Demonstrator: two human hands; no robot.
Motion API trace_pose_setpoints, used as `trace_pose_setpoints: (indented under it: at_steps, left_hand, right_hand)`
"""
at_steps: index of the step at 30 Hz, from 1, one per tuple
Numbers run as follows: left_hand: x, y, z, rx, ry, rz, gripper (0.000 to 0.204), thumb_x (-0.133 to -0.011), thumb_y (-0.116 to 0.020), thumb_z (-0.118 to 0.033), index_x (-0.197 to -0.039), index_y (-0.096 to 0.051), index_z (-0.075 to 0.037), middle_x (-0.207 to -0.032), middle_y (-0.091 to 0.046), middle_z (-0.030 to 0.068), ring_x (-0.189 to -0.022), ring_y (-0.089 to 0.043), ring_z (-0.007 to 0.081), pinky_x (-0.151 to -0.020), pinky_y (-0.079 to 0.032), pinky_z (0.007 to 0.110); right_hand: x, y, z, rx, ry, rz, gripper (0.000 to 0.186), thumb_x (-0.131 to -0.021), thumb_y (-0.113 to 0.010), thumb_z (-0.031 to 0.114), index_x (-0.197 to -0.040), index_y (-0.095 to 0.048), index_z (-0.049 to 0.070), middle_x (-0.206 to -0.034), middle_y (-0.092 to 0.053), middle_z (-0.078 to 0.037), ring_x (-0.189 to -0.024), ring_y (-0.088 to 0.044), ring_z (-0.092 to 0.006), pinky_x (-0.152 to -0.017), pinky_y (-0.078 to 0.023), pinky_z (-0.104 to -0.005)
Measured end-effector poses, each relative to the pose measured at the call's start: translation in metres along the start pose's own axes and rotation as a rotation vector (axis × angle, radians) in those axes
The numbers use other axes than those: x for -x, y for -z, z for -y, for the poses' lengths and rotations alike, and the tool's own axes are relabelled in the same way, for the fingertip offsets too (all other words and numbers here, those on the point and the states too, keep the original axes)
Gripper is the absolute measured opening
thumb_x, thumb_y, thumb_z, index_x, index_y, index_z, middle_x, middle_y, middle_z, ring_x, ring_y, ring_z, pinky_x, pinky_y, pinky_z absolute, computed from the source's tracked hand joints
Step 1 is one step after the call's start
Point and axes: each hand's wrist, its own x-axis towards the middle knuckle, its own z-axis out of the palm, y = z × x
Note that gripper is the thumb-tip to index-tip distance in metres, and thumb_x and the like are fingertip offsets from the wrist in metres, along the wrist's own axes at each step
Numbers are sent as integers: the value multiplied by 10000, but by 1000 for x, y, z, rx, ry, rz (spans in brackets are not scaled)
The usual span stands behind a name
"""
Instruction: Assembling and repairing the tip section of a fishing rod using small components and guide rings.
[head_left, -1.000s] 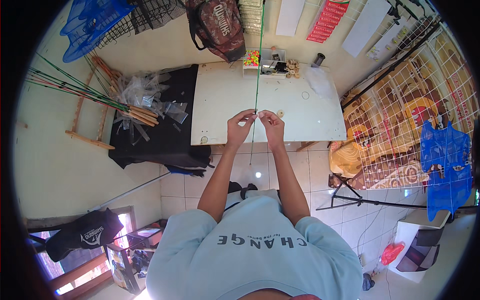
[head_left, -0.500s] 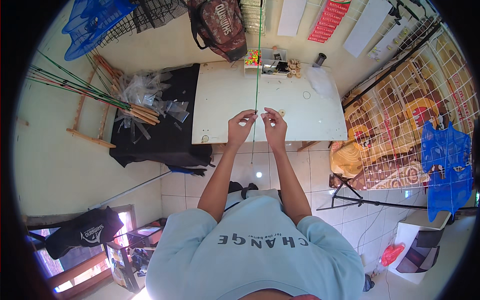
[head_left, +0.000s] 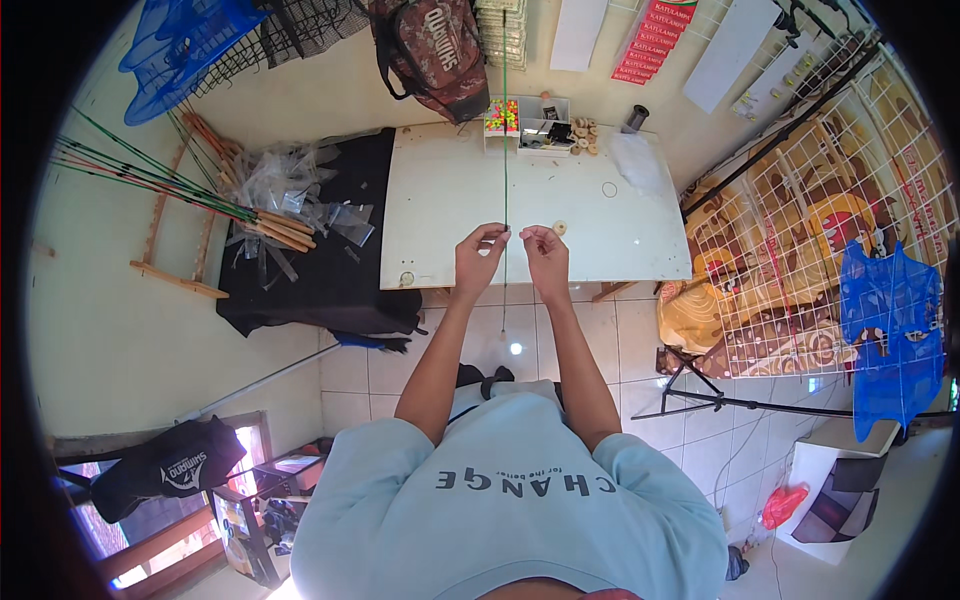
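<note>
A thin green fishing rod [head_left: 506,185] runs upright through the middle of the picture, from the top edge past the front of the white table [head_left: 450,215]. My left hand [head_left: 480,256] pinches it between thumb and fingertips, above the table's near part. Just right of the rod, my right hand [head_left: 547,257] is closed in a pinch with its fingers curled. Whatever lies between those fingertips is too small to make out. Below my hands, the thin end of the rod hangs over the tiled floor [head_left: 585,340].
At the table's back stand a white box of colourful beads [head_left: 502,116] and a tray of small parts [head_left: 546,138], beside wooden rings [head_left: 584,136]. Wooden-handled rods [head_left: 285,230] and plastic bags [head_left: 290,180] lie on a black cloth [head_left: 360,275] at left. A white wire grid [head_left: 800,250] leans at right.
The upper part of the rod has swung slightly left. My right hand's fingers have curled in more, and its fingertips sit a little lower. My left hand keeps its pinch.
</note>
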Motion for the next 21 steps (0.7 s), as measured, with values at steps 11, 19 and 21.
trace_pose_setpoints:
  at_steps: [11,19,21]
  left_hand:
    - [1,1,-2,22,31,24,203,-862,-682,-126,-1032,-662,-15,-924,-682,47,-826,-616,97,-779,-486,246]
    - [-2,2,-1,61,-29,25,169,-852,-673,-77,-1012,-675,-22,-931,-694,60,-840,-630,112,-743,-490,254]
    - [-4,4,0,49,-41,27,162,-843,-675,-60,-1002,-680,-28,-923,-701,64,-835,-645,119,-705,-494,251]
  right_hand:
    - [1,-1,1,-7,25,61,152,-889,-632,135,-975,-668,15,-839,-667,-18,-740,-547,-69,-676,-423,-225]
    - [0,-3,3,-39,30,108,148,-895,-626,161,-954,-658,28,-842,-667,-18,-737,-543,-66,-648,-402,-223]
    - [2,-4,7,-9,43,115,141,-903,-618,176,-951,-646,47,-854,-656,4,-755,-524,-61,-661,-383,-226]
